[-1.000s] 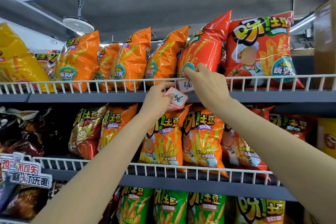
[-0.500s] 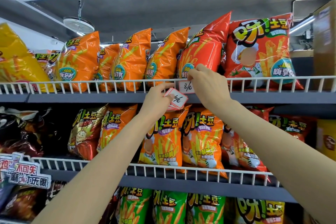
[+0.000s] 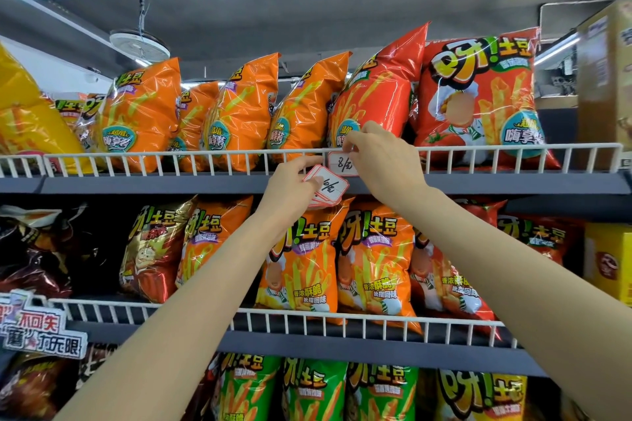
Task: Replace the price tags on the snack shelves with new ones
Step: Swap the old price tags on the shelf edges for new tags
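at the snack shelves, a person's left hand [image 3: 290,186] curls its fingers round a small stack of price tags [image 3: 325,186] just below the top shelf's wire rail [image 3: 205,155]. just beyond, the right hand [image 3: 383,166] pinches the top edge of a handwritten tag [image 3: 342,166] hanging on that rail, in front of a red chip bag [image 3: 376,92].

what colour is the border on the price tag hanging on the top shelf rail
Red, around a white tag with dark handwriting; the head view shows it, pinched by the right hand.
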